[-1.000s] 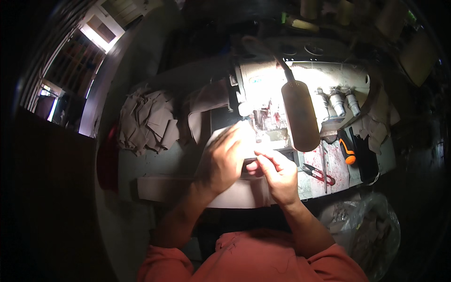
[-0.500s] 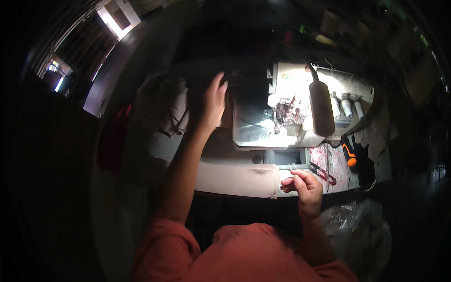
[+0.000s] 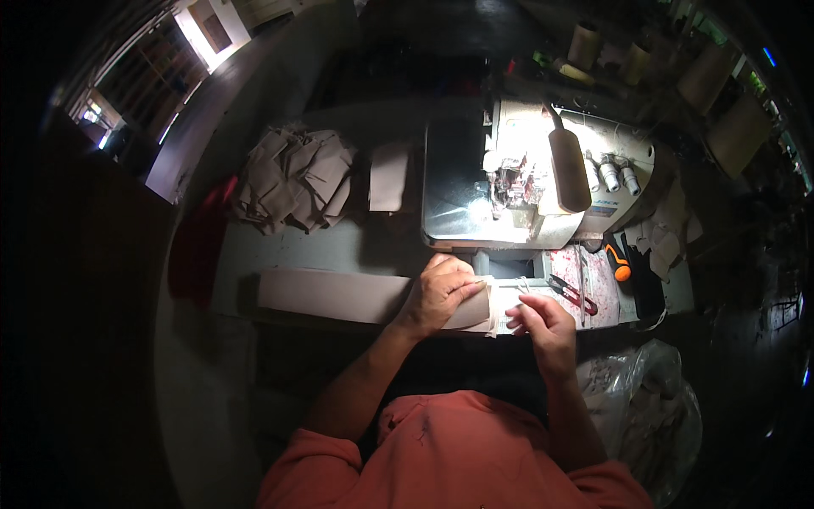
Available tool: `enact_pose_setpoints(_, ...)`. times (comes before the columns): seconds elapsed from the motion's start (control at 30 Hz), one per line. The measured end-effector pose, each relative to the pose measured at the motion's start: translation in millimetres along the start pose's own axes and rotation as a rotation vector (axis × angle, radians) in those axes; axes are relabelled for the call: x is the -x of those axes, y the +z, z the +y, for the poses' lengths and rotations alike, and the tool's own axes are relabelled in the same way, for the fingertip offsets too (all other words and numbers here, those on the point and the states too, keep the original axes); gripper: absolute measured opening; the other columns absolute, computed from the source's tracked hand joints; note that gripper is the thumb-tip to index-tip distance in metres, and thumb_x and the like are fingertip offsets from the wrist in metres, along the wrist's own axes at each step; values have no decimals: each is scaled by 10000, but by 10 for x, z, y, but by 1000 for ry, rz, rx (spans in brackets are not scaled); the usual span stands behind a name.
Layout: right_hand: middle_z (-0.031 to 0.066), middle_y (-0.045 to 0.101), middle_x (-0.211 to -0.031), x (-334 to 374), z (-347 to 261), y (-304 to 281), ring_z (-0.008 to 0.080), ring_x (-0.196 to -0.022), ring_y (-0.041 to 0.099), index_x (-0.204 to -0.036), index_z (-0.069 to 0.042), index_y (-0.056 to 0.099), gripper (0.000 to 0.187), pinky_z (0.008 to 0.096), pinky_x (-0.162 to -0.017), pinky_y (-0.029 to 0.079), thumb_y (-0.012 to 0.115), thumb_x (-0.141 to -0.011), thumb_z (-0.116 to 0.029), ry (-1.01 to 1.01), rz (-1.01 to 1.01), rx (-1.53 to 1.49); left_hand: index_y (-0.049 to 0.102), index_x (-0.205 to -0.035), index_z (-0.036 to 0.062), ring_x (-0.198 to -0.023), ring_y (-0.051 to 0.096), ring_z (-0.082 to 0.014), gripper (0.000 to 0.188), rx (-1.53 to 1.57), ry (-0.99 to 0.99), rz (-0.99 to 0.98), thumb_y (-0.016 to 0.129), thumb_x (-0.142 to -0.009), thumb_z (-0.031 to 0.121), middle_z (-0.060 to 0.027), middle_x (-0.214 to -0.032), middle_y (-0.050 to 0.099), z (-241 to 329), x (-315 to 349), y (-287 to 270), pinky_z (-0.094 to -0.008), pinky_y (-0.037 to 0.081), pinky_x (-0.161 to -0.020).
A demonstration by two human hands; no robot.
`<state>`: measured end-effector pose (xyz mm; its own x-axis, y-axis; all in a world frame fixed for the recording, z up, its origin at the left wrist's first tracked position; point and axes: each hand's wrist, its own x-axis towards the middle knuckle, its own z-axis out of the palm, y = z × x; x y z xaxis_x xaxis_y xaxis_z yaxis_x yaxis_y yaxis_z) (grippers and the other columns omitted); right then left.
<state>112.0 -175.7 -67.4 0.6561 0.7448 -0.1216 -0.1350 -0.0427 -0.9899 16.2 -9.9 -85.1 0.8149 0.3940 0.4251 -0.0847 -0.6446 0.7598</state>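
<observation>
A long beige fabric strip (image 3: 335, 290) lies along the table's near edge. My left hand (image 3: 439, 295) is at its right end, fingers closed on the cloth near the edge, thumb on top. Just right of that end, my right hand (image 3: 545, 327) is held with bent fingers, thumb and forefinger close together. Pale thread ends (image 3: 523, 285) stick up at its fingertips; the rest of the grip is hidden. Ahead of both hands is a lit sewing machine (image 3: 551, 225) with a shiny flat plate (image 3: 454, 222). Beyond the strip lies a folded beige fabric piece (image 3: 389, 178).
A heap of beige fabric pieces (image 3: 295, 180) lies at the left. Red-handled thread snips (image 3: 572, 294), a thin metal tool (image 3: 582, 271) and an orange-and-black tool (image 3: 621, 270) lie right. A clear plastic bag (image 3: 649, 407) hangs below; thread cones (image 3: 583, 47) stand behind.
My left hand has come back from beside the machine's plate to the strip's right end and closed on it. My right hand stays nearly in place. The view has shifted slightly.
</observation>
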Motion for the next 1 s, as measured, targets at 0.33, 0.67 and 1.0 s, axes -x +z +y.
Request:
enact_pose_setpoints(0.33,56,552,-696,-312,-380,505,81,-663,513,-802,5,505,99,216,-580,413,577,-736,-14,-139,-246,189,566,-796,52,-815,506,-250,157,235,-29,-116,567,-768,206,-136,-880,538,561,578,-234,-357,410,-676)
enact_pose_setpoints(0.67,87,544,-665,-300,-350,425,145,-548,560,-807,-8,461,104,278,-504,494,468,-830,-109,96,-229,-396,344,-1198,0,-1120,388,-250,491,1111,-242,1273,386,-860,354,-153,-1194,416,-216,768,-1529,-377,294,-944)
enact_pose_setpoints(1.0,41,551,-764,-198,-421,461,81,-648,536,-826,25,520,164,208,-617,459,466,-842,-128,136,-413,-370,241,-1250,-26,-1222,210,-349,696,-512,41,-33,536,-766,377,-205,-1313,220,627,322,-282,-417,212,-985)
